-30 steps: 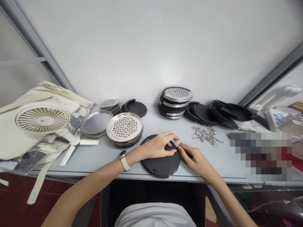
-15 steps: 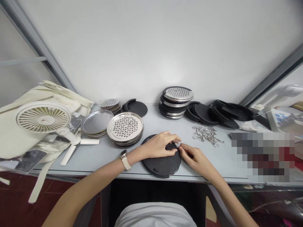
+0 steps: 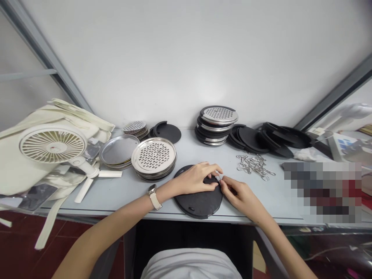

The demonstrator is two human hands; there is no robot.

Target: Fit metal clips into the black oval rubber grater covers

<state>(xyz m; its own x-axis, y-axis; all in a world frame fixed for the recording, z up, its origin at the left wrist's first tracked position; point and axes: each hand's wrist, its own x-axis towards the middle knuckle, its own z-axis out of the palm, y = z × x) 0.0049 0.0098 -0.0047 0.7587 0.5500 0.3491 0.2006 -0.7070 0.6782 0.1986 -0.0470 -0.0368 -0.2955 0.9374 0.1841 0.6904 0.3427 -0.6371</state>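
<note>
A round black plastic lid [image 3: 199, 201] lies flat at the table's front edge. My left hand [image 3: 195, 179], a watch on its wrist, rests on the lid's top and presses it down, its fingers bent toward the right rim. My right hand [image 3: 238, 193] sits at that rim with thumb and forefinger pinched on a small metal wire clip [image 3: 218, 178], touching the left fingertips. A loose pile of the same wire clips [image 3: 254, 166] lies just behind my right hand.
Perforated steel discs [image 3: 153, 157] and plain steel pans [image 3: 118, 152] are stacked at the left, with a white fan [image 3: 52, 145] on a cream bag. Assembled lids [image 3: 216, 124] and black lids [image 3: 261, 139] stand at the back by the wall.
My right hand has crept slightly left and closed in on the lid's rim beside the left fingertips. The left hand and lid have barely moved.
</note>
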